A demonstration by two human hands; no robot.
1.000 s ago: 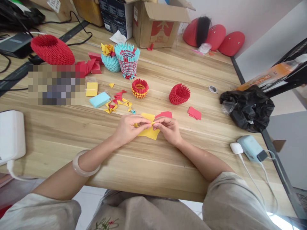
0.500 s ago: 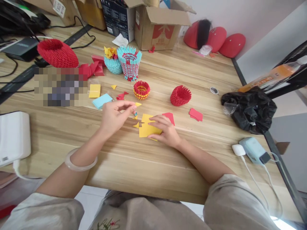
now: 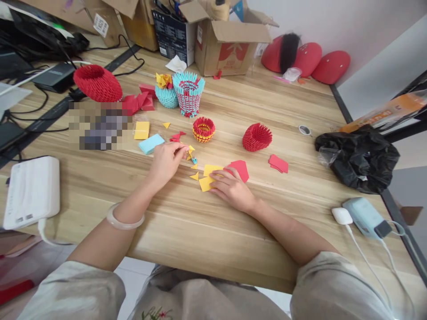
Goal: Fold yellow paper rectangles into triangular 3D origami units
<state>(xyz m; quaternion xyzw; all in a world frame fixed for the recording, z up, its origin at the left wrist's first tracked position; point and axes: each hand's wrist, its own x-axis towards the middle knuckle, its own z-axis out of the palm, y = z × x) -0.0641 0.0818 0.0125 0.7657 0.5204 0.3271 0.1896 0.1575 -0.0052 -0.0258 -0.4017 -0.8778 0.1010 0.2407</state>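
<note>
My left hand (image 3: pixel 167 158) reaches over a scatter of small folded paper triangles (image 3: pixel 191 153), its fingers pinched together at the pile; what they hold is too small to name. A pale bangle sits on that wrist. My right hand (image 3: pixel 230 189) lies fingers down on a stack of yellow paper squares (image 3: pixel 207 179), with a red paper sheet (image 3: pixel 240 169) just behind it. A small red and yellow paper ring (image 3: pixel 203 129) and a red paper bowl (image 3: pixel 256 137) stand beyond the hands.
On the wooden table (image 3: pixel 187 231) are a blue paper vase (image 3: pixel 188 93), a large red paper piece (image 3: pixel 97 83), blue and yellow paper stacks (image 3: pixel 151 143), red squares (image 3: pixel 279 163), a black bag (image 3: pixel 360 156), a white device (image 3: pixel 31 191), chargers (image 3: pixel 362 217) and cardboard boxes (image 3: pixel 230 42).
Both hands were folding a yellow piece together. My left hand then moved up and left to the triangle pile, and my right hand came down flat on the yellow squares.
</note>
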